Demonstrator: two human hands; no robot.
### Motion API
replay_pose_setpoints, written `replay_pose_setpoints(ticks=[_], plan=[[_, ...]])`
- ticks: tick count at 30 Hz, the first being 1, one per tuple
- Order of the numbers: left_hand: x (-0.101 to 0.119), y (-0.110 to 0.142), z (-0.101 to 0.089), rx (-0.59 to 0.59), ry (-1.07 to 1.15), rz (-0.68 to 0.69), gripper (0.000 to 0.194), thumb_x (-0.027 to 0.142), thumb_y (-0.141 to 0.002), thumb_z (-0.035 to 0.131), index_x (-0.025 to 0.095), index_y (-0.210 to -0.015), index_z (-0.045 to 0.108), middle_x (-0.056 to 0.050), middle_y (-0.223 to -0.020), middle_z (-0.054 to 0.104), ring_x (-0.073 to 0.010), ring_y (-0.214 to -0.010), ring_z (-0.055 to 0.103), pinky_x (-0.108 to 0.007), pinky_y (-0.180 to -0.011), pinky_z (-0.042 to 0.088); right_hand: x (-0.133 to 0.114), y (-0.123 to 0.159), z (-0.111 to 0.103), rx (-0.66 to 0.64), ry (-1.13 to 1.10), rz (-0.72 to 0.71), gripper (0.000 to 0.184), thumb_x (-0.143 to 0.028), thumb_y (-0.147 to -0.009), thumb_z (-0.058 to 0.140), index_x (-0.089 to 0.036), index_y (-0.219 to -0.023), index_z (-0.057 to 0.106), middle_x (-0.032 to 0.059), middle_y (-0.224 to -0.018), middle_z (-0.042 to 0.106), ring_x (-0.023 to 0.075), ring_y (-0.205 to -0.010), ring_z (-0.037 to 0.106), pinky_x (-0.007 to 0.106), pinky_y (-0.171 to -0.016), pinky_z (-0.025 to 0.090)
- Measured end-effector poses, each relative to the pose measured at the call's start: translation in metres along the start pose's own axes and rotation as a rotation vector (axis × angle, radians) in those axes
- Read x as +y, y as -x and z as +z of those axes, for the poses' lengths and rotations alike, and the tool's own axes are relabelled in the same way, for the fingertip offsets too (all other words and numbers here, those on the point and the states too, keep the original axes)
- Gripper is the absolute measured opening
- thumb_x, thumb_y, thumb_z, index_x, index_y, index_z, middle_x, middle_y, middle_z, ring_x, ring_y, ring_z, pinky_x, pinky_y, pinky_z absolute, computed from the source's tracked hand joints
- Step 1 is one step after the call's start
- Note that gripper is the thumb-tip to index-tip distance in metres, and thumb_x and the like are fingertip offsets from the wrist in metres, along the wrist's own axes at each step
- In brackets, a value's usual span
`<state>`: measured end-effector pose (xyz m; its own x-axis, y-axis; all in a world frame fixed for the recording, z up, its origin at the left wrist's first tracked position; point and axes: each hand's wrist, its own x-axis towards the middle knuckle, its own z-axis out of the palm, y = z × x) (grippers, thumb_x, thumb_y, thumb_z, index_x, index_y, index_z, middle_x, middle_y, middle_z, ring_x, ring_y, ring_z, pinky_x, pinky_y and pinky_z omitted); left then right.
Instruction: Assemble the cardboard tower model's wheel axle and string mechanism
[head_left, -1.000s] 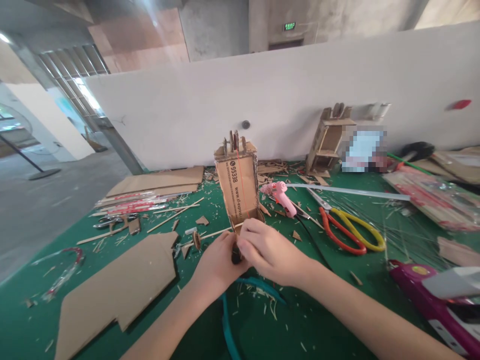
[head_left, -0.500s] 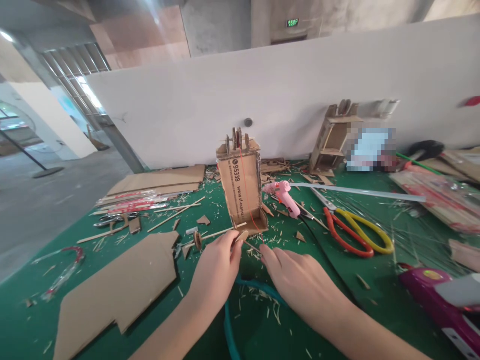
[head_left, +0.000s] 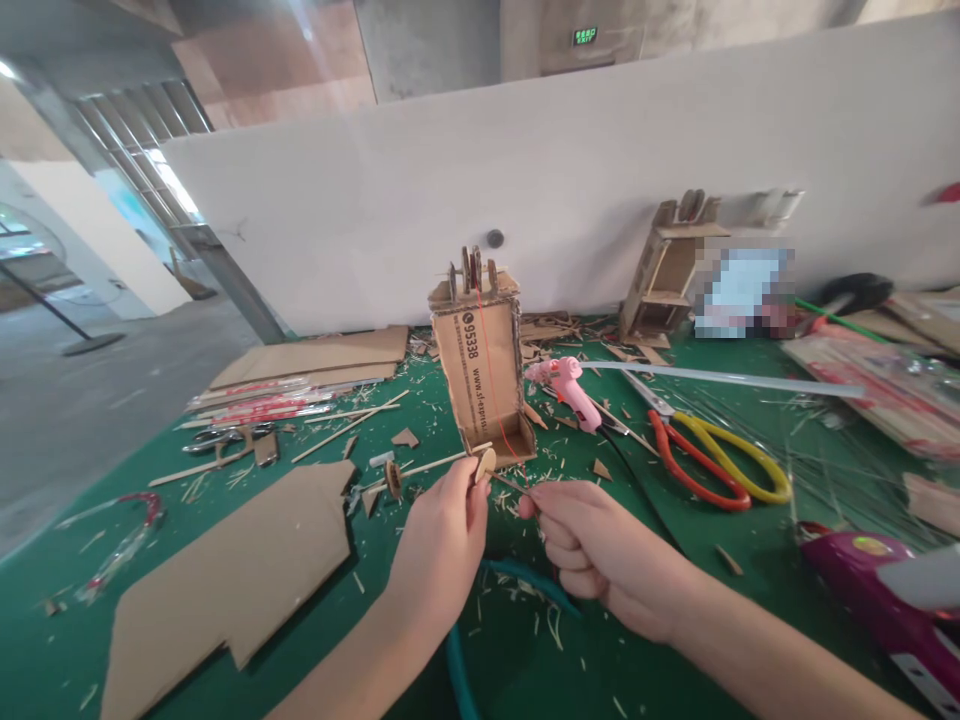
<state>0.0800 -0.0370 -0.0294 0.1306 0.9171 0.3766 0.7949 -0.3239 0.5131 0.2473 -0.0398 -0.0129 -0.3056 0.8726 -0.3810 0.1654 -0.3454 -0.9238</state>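
Observation:
My left hand [head_left: 442,525] pinches a small round cardboard disc [head_left: 486,463] between thumb and fingers. My right hand [head_left: 600,550] has its fingers curled round a thin stick [head_left: 510,482], whose far end meets the disc; whether it passes through the disc I cannot tell. Just beyond both hands stands an upright cardboard box frame [head_left: 491,375] with printed lettering, discs on top and a red string down its front. Beside my left hand, a cardboard wheel [head_left: 392,478] sits on a wooden stick [head_left: 439,462] that runs behind my fingers.
A pink glue gun [head_left: 574,392] and red-and-yellow-handled scissors [head_left: 720,465] lie to the right, with a purple tool [head_left: 862,570] nearer me. A cut cardboard sheet [head_left: 232,570] covers the left front. Another cardboard frame [head_left: 656,275] stands at the back. Wood scraps litter the green table.
My right hand has turned and shifted slightly right, its curled fingers now showing under the stick. The disc in my left hand has tilted to show more of its face.

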Motion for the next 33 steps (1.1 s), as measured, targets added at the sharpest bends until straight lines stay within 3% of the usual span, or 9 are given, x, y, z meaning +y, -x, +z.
replay_pose_setpoints(ticks=[3, 8, 11, 14, 19, 22, 24, 30, 33], plan=[[0.0, 0.001, 0.0, 0.021, -0.012, 0.022, 0.018, 0.022, -0.092, 0.042, 0.02, -0.105, 0.054, -0.005, -0.084, 0.067, -0.02, -0.072, 0.064, -0.027, -0.06, 0.046, -0.001, 0.0, -0.003, -0.019, -0.008, 0.002, 0.022, -0.033, -0.092, 0.028, -0.021, -0.082, 0.044, -0.0099, -0.052, 0.018, 0.0088, -0.042, 0.015, 0.021, -0.039, 0.015], [-0.002, 0.001, 0.001, 0.002, -0.021, 0.031, 0.019, 0.023, -0.092, 0.041, 0.02, -0.104, 0.055, -0.005, -0.08, 0.066, -0.0196, -0.07, 0.064, -0.026, -0.057, 0.046, 0.006, 0.002, -0.006, 0.21, 1.037, -0.583, 0.018, -0.005, -0.079, 0.04, -0.017, -0.081, 0.053, 0.0005, -0.061, 0.048, 0.0121, -0.052, 0.041, 0.026, -0.048, 0.021], [-0.003, 0.001, 0.002, 0.011, -0.025, 0.033, 0.02, 0.024, -0.092, 0.041, 0.02, -0.105, 0.056, -0.004, -0.08, 0.066, -0.0197, -0.07, 0.065, -0.027, -0.057, 0.047, 0.008, 0.002, -0.005, 0.243, 1.32, -0.694, 0.029, 0.003, -0.071, 0.04, -0.015, -0.088, 0.055, 0.0047, -0.067, 0.055, 0.0148, -0.056, 0.047, 0.028, -0.049, 0.02], [-0.003, 0.002, 0.002, 0.024, -0.041, 0.043, 0.021, 0.023, -0.091, 0.041, 0.019, -0.106, 0.056, -0.005, -0.08, 0.067, -0.0199, -0.07, 0.065, -0.027, -0.057, 0.048, 0.005, 0.001, -0.003, 0.212, 0.982, -0.561, 0.019, -0.007, -0.083, 0.038, -0.017, -0.08, 0.053, 0.001, -0.061, 0.049, 0.0124, -0.052, 0.042, 0.026, -0.048, 0.022], [-0.002, 0.002, 0.002, 0.082, -0.07, 0.116, 0.022, 0.022, -0.092, 0.04, 0.018, -0.107, 0.056, -0.006, -0.084, 0.069, -0.0194, -0.072, 0.066, -0.027, -0.059, 0.05, -0.003, -0.001, -0.003, -0.021, -0.104, 0.022, 0.022, -0.032, -0.091, 0.032, -0.021, -0.082, 0.048, -0.0103, -0.051, 0.018, 0.0081, -0.042, 0.014, 0.021, -0.039, 0.013], [-0.002, 0.002, 0.002, 0.097, -0.071, 0.139, 0.024, 0.022, -0.092, 0.039, 0.018, -0.109, 0.055, -0.007, -0.086, 0.069, -0.0192, -0.073, 0.066, -0.027, -0.059, 0.05, -0.004, -0.002, -0.004, -0.075, -0.218, 0.097, 0.021, -0.033, -0.09, 0.032, -0.021, -0.083, 0.047, -0.011, -0.052, 0.015, 0.0081, -0.043, 0.009, 0.021, -0.039, 0.011], [-0.002, 0.003, 0.003, 0.102, -0.065, 0.132, 0.023, 0.022, -0.092, 0.04, 0.018, -0.108, 0.055, -0.007, -0.088, 0.069, -0.02, -0.075, 0.066, -0.028, -0.061, 0.051, -0.002, -0.001, -0.005, -0.011, 0.023, -0.054, 0.023, -0.032, -0.091, 0.03, -0.02, -0.082, 0.048, -0.0093, -0.052, 0.02, 0.0087, -0.043, 0.016, 0.022, -0.04, 0.016], [-0.003, 0.003, 0.005, 0.052, -0.028, 0.063, 0.019, 0.025, -0.092, 0.042, 0.019, -0.103, 0.057, -0.005, -0.081, 0.067, -0.0192, -0.071, 0.066, -0.027, -0.06, 0.051, 0.005, 0.001, -0.011, 0.212, 1.225, -0.709, 0.023, -0.001, -0.076, 0.039, -0.016, -0.086, 0.054, 0.0006, -0.061, 0.048, 0.0128, -0.051, 0.037, 0.028, -0.048, 0.019], [-0.004, 0.003, 0.005, 0.054, -0.028, 0.067, 0.019, 0.026, -0.092, 0.041, 0.019, -0.103, 0.057, -0.005, -0.082, 0.068, -0.0197, -0.073, 0.066, -0.028, -0.059, 0.051, 0.007, 0.0, -0.009, 0.25, 1.303, -0.743, 0.029, 0.002, -0.074, 0.037, -0.015, -0.089, 0.055, 0.0027, -0.063, 0.051, 0.0147, -0.054, 0.043, 0.029, -0.048, 0.02]])
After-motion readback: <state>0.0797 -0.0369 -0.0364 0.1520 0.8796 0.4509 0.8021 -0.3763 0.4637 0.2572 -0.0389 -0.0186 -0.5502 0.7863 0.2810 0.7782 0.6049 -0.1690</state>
